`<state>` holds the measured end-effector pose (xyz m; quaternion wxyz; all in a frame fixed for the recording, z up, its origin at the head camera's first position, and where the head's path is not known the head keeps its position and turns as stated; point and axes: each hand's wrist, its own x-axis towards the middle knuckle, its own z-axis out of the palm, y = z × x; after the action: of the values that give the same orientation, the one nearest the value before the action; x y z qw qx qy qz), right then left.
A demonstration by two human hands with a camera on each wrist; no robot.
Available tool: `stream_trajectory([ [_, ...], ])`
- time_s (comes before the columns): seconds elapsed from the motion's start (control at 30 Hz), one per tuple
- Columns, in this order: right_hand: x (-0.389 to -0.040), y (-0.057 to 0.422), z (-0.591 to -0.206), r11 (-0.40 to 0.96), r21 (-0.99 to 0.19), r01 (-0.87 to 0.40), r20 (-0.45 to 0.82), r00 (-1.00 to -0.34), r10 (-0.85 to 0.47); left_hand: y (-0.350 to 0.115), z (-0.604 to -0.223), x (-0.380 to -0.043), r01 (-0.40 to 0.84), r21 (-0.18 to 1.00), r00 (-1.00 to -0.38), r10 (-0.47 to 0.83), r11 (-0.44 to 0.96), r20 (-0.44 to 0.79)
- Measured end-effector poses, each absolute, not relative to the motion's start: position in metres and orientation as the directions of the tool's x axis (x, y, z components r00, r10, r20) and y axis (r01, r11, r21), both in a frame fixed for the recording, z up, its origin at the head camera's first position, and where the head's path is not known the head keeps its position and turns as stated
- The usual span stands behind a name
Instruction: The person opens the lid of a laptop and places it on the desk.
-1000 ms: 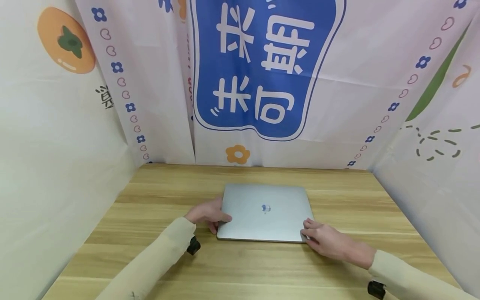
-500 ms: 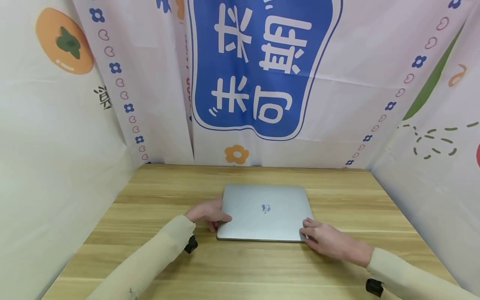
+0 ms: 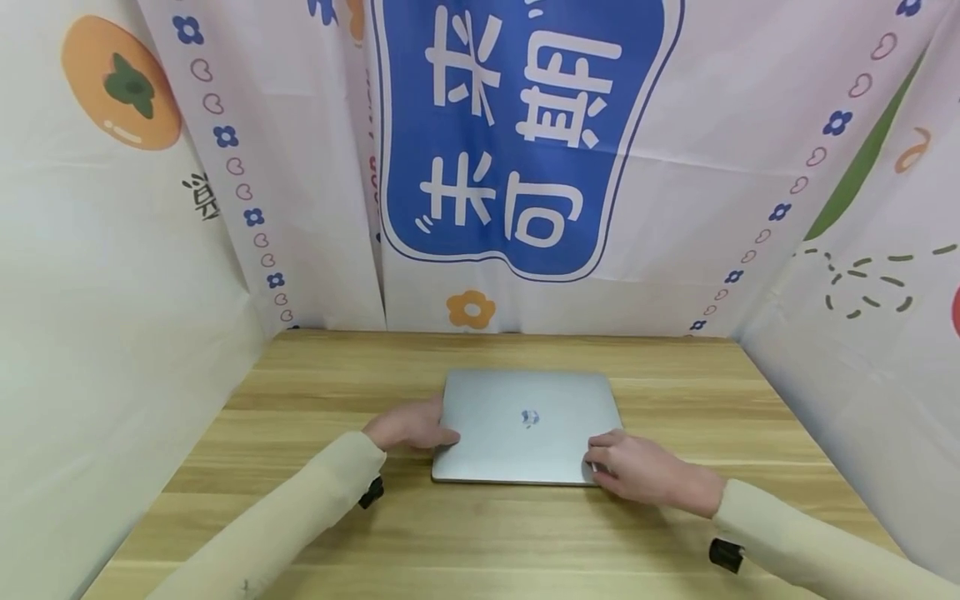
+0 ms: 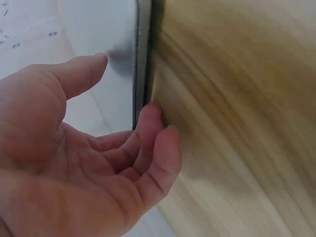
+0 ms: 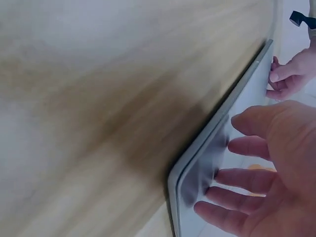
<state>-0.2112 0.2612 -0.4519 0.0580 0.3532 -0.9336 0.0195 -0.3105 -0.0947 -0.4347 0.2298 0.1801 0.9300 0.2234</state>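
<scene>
One closed laptop (image 3: 525,446), with your left hand (image 3: 412,423) and right hand (image 3: 637,468) at its near end

Your laptop lies lid up on the wooden table (image 3: 480,542), about midway across, one long edge facing you. A small blue sticker (image 3: 530,417) marks the middle of the silver lid.

Your left hand is at the left side, close to the near corner. In its wrist view the thumb (image 4: 84,76) points straight over the lid, while the fingers (image 4: 165,155) bend round the side edge, so you grip the laptop there. How firm that hold is, the views cannot tell you.

Your right hand is over the right near corner, its fingers spread apart and loosely bent. Its wrist view shows them close to the lid, mirrored dimly in the surface; whether each fingertip touches, you cannot tell.

Your left sleeve (image 3: 292,500) and right sleeve (image 3: 810,537) are cream, each with a black piece (image 3: 725,553) below the cuff. Behind the table hangs a white cloth (image 3: 720,150) printed with a blue panel (image 3: 408,108) of white characters turned sideways, and below that an orange flower (image 3: 457,309).
</scene>
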Motion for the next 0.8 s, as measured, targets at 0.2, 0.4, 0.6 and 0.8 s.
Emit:
stream_trajectory([
  [0.2,-0.215,0.255,-0.451,0.726,-0.015,-0.688,0.104,-0.723,-0.683,-0.096,-0.439,-0.309,0.310,0.427,-0.845,0.452,0.850,-0.285],
  [0.4,-0.216,0.249,-0.450,0.705,-0.002,-0.710,0.069,-0.703,-0.708,-0.101,-0.440,-0.297,0.400,0.323,-0.845,0.481,0.858,-0.233],
  [0.6,-0.217,0.248,-0.445,0.678,0.006,-0.735,0.049,-0.677,-0.735,-0.111,-0.440,-0.281,0.486,0.244,-0.826,0.532,0.839,-0.186],
  [0.8,-0.221,0.242,-0.447,0.688,-0.012,-0.726,0.003,-0.688,-0.726,-0.118,-0.444,-0.274,0.519,0.241,-0.793,0.567,0.820,-0.223],
])
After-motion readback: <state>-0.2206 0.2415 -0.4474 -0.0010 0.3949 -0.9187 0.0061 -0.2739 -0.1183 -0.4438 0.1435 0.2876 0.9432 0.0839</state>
